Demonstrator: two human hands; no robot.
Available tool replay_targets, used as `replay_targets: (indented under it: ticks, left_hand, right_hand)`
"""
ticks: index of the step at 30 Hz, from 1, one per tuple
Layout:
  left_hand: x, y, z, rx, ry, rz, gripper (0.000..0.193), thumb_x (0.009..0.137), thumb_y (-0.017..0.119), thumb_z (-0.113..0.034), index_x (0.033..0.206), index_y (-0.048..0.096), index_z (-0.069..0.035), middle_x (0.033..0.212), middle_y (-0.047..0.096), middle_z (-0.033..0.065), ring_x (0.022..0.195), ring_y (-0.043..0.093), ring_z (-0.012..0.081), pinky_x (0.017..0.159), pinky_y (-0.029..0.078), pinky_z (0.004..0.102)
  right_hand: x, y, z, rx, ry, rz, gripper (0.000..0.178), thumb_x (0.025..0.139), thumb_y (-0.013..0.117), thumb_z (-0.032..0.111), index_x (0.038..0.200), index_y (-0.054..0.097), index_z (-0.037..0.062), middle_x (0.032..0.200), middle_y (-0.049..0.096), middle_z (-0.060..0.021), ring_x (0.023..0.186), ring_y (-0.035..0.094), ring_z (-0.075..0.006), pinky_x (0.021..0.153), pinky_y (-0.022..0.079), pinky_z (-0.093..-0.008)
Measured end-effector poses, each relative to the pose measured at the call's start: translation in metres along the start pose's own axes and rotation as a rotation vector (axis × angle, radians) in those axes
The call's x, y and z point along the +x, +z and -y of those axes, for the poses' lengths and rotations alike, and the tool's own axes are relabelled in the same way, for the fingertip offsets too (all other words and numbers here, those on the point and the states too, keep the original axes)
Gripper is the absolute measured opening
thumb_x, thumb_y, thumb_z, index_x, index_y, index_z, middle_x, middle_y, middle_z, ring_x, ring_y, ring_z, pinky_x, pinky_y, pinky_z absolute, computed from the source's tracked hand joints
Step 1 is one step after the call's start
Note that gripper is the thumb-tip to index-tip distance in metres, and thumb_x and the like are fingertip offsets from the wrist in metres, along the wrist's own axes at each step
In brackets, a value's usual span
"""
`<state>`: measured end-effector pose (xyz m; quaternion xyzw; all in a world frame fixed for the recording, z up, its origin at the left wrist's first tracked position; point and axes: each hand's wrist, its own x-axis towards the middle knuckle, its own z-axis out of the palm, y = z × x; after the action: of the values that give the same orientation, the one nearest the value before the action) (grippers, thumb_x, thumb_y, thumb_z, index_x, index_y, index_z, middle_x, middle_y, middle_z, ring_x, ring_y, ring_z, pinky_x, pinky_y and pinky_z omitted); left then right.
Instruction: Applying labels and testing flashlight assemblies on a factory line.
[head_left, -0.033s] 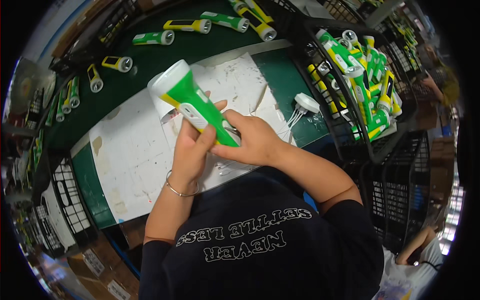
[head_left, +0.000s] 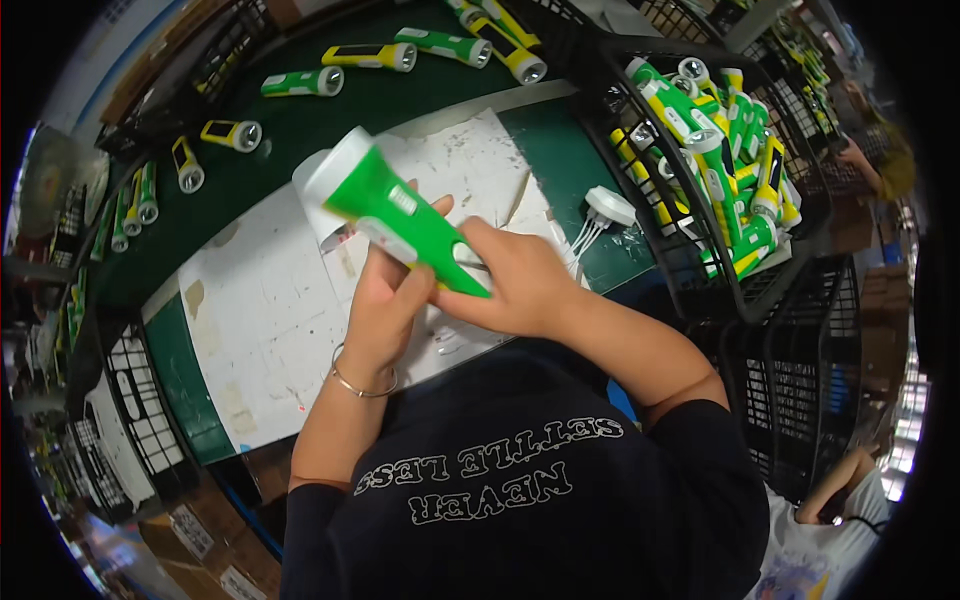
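The left fingers (head_left: 413, 289) are curled around the middle of a green-and-white flashlight (head_left: 413, 228); the right fingers (head_left: 480, 238) are closed about its narrow end. Its wide white head sticks out beyond both, above the tabletop (head_left: 552, 140). Right of the fingers lie a white disc (head_left: 612, 205) with wires and, farther out, a black crate (head_left: 742, 305) of flashlights.

Downward fisheye view, head-worn

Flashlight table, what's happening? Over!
Left hand, right hand on green flashlight. Its white head points forward-left. Wired white piece off right, not in the way.
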<state>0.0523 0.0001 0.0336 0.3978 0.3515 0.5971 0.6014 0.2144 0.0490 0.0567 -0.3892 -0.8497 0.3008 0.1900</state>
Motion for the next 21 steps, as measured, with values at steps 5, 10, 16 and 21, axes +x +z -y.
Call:
replay_targets:
  ticks: [5, 10, 16, 21]
  left_hand:
    - [-0.001, -0.026, 0.001, 0.028, -0.054, -0.024, 0.079, 0.084, 0.055, -0.044, 0.143, 0.017, -0.008, 0.135, 0.038, 0.0153, 0.129, 0.033, 0.0263, 0.104, 0.028, 0.0409]
    - [0.01, -0.02, -0.001, -0.05, -0.121, 0.093, 0.062, 0.087, 0.054, -0.032, 0.137, 0.029, -0.006, 0.126, 0.045, 0.0123, 0.12, 0.043, 0.0233, 0.098, 0.036, 0.0369]
    - [0.006, -0.032, 0.001, 0.009, -0.215, 0.081, 0.047, 0.089, 0.053, -0.022, 0.129, 0.037, -0.004, 0.119, 0.05, 0.0107, 0.111, 0.051, 0.0196, 0.093, 0.041, 0.0325]
    - [-0.004, -0.036, 0.007, 0.024, -0.237, 0.035, 0.042, 0.089, 0.053, -0.022, 0.127, 0.04, -0.006, 0.118, 0.051, 0.0089, 0.107, 0.053, 0.0169, 0.09, 0.041, 0.0289]
  right_hand:
    - [-0.025, -0.132, -0.044, -0.464, 0.353, -0.636, 0.045, 0.081, 0.061, 0.042, 0.094, 0.054, 0.0005, 0.077, 0.061, -0.0138, 0.069, 0.059, -0.0281, 0.062, 0.044, -0.0377]
    - [-0.079, -0.232, -0.191, -0.705, 0.77, -0.41, 0.059, 0.079, 0.056, 0.056, 0.094, 0.058, -0.0004, 0.08, 0.062, -0.0183, 0.077, 0.059, -0.0352, 0.069, 0.044, -0.0415]
    - [-0.002, -0.232, -0.149, -0.877, 0.723, -0.364, 0.059, 0.076, 0.057, 0.056, 0.102, 0.06, 0.0034, 0.097, 0.064, -0.0189, 0.092, 0.061, -0.0346, 0.076, 0.047, -0.0421]
    - [0.14, -0.142, -0.108, -0.75, 0.306, -0.269, 0.052, 0.072, 0.066, 0.045, 0.106, 0.057, 0.0051, 0.095, 0.064, -0.0148, 0.092, 0.061, -0.0307, 0.076, 0.05, -0.0393]
